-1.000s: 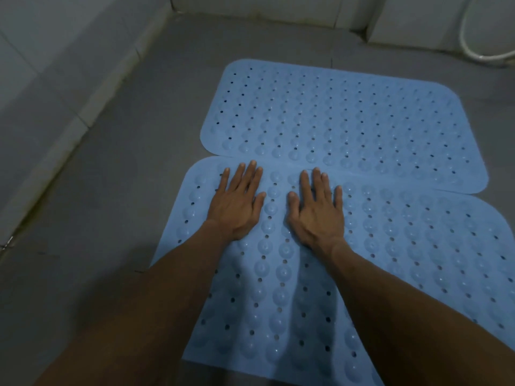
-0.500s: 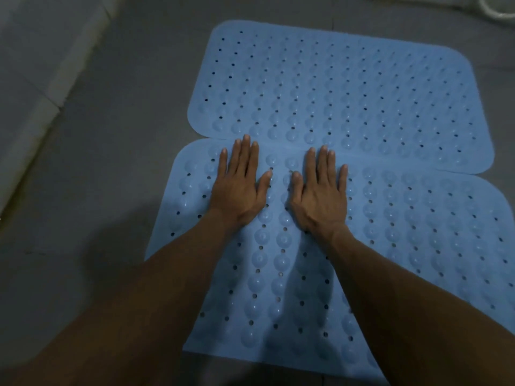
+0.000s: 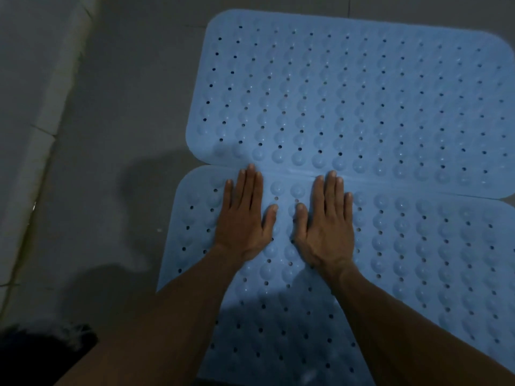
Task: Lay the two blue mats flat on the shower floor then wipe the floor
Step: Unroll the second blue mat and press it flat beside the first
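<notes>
Two blue rubber mats with rows of bumps and small holes lie on the grey shower floor (image 3: 117, 107). The far mat (image 3: 362, 93) lies flat, and its near edge slightly overlaps the near mat (image 3: 432, 260). My left hand (image 3: 243, 215) and my right hand (image 3: 326, 221) press palm-down, side by side, on the near mat close to that seam. The fingers of both hands are straight and point away from me, the fingertips reaching the seam. Neither hand holds anything.
A pale tiled wall base (image 3: 30, 135) runs along the left side of the floor. A dark shape (image 3: 41, 355) sits at the bottom left corner. Bare floor lies between the wall and the mats.
Both hands have slid forward along the near mat toward the seam. The view has tilted down and moved closer, so the back wall and hose are out of frame.
</notes>
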Motion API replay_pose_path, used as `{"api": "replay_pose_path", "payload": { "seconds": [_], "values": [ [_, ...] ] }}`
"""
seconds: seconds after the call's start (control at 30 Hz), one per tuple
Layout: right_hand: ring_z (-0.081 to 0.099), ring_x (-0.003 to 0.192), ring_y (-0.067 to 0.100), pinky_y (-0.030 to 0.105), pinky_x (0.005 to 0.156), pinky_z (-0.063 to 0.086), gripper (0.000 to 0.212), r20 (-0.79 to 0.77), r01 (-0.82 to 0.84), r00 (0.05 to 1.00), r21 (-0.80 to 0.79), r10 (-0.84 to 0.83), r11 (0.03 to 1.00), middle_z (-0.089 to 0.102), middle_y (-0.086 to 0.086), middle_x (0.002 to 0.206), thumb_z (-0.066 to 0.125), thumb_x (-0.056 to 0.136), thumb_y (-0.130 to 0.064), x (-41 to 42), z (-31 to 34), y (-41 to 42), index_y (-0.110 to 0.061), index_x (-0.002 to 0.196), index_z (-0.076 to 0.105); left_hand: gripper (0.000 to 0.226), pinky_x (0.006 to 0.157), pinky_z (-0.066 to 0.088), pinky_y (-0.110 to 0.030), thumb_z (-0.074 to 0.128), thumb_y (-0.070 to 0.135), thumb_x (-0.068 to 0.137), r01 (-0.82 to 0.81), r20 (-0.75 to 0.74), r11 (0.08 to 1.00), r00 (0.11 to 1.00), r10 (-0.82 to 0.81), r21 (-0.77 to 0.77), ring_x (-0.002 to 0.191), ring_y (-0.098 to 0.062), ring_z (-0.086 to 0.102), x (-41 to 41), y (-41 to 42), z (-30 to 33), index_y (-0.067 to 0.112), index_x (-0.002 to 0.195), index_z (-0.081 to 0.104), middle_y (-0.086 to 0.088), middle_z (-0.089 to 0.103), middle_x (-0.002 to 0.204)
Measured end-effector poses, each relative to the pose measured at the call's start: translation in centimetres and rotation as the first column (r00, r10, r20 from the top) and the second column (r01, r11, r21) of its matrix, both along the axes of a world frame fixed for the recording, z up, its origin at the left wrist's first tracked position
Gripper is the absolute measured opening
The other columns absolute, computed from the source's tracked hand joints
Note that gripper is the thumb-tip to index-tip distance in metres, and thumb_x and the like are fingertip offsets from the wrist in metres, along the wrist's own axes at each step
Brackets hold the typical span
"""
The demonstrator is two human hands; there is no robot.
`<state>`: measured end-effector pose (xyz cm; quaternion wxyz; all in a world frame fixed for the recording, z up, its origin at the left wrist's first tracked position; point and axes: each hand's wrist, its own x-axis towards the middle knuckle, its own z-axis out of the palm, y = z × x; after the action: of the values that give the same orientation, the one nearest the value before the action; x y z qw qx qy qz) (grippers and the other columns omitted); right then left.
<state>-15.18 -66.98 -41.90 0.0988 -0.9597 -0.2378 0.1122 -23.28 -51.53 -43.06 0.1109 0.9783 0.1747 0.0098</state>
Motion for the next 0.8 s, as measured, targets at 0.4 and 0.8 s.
{"api": "replay_pose_path", "payload": {
  "seconds": [0.4,0.8],
  "values": [
    [-0.014,0.153,0.019,0.045,0.125,-0.001,0.070,0.006,0.004,1.000,0.015,-0.004,1.000,-0.008,0.009,0.167,0.020,0.104,-0.048,0.07,0.13,0.16,-0.010,0.159,0.000,0.070,0.119,0.013,-0.052,0.036,0.044,0.100,0.013,-0.034,0.999,0.999,-0.012,0.052,0.149,-0.029,0.011,0.08,0.15,0.46,-0.003,0.150,0.022,-0.019,0.014,0.160],
    [-0.012,0.153,0.020,0.046,0.125,-0.002,0.070,0.042,-0.004,0.999,0.046,0.002,0.999,-0.005,0.011,0.167,0.016,0.103,-0.050,-0.09,-0.09,-0.16,-0.009,0.159,0.003,0.072,0.121,0.005,-0.049,0.023,0.047,0.100,-0.006,-0.058,0.999,0.998,0.008,0.038,0.150,-0.024,0.003,-0.11,-0.18,0.14,0.001,0.153,0.012,-0.014,0.007,0.162]
  ]
}}
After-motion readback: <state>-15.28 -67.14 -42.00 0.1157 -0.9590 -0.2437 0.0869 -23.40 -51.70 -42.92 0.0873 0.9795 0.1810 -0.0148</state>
